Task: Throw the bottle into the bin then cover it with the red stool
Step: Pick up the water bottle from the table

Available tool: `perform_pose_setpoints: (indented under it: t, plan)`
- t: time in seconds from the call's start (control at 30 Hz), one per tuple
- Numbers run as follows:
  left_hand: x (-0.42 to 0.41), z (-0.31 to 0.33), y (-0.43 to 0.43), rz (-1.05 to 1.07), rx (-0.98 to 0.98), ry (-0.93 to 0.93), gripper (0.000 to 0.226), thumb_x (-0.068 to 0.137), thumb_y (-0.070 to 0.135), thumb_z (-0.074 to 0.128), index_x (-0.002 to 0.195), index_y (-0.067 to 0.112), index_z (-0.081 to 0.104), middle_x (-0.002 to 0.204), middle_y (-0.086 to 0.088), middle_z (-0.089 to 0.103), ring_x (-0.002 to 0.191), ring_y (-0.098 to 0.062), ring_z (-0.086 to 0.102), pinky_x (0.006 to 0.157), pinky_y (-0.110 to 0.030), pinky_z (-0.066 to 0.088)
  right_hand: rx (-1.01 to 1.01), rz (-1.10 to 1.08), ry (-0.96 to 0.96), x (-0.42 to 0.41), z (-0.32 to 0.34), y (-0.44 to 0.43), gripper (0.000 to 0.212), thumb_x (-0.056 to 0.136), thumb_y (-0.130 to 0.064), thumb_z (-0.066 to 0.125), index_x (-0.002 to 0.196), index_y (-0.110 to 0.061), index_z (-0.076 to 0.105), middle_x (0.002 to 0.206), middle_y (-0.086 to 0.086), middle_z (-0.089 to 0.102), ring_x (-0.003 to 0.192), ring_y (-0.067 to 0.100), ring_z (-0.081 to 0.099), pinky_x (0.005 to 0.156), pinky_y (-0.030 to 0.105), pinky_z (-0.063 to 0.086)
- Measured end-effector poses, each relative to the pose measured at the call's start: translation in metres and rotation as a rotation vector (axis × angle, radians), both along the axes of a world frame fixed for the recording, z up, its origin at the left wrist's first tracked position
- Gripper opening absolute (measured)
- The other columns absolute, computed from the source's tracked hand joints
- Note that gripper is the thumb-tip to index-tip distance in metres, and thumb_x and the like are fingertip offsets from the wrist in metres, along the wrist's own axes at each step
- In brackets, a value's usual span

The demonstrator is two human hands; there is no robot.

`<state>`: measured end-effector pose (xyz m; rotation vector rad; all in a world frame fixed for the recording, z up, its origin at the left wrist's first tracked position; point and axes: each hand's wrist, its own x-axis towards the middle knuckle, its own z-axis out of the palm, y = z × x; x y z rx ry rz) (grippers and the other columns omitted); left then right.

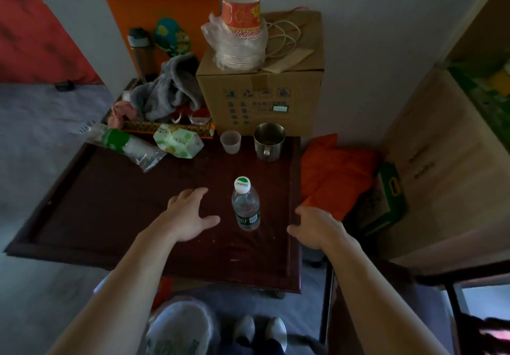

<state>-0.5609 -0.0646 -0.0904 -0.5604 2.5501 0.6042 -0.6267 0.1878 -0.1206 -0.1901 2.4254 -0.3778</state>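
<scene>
Clear bottle [245, 205] upright between open, empty hands: left [187, 214], right [317, 227].

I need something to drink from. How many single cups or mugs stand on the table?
2: a translucent plastic cup and a steel mug to its right, both before the cardboard box. Clutter may hide others.

Dim, soft, wide-angle edge distortion
</scene>
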Motion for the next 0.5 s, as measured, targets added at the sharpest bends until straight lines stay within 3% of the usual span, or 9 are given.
perform_pose_setpoints:
  t: [0.27, 0.5]
  plan:
    - [-0.022, -0.032, -0.004, -0.034, 0.080, 0.022, 0.090, 0.080, 0.045, 0.068, 0.150, 0.029, 0.014, 0.158, -0.005, 0.018, 0.146, -0.031, 0.015, 0.114, -0.048, 0.027, -0.089, 0.028, 0.032, -0.012, -0.021, -0.032, 0.062, 0.088, -0.038, 0.063, 0.142, -0.017, 0.041, 0.141, 0.012, 0.051, 0.132, 0.032, 0.045, 0.108, 0.050, 0.038]
    - [-0.030, -0.084, -0.014, -0.063, 0.071, 0.040, 0.085, 0.079, 0.043, 0.069, 0.148, 0.027, 0.021, 0.160, -0.006, 0.010, 0.147, -0.029, 0.006, 0.115, -0.050, 0.025, -0.294, -0.003, 0.007, -0.018, -0.052, -0.068, 0.100, 0.072, -0.037, 0.081, 0.151, -0.027, 0.021, 0.152, 0.005, 0.033, 0.140, 0.031, 0.028, 0.113, 0.050, 0.033]
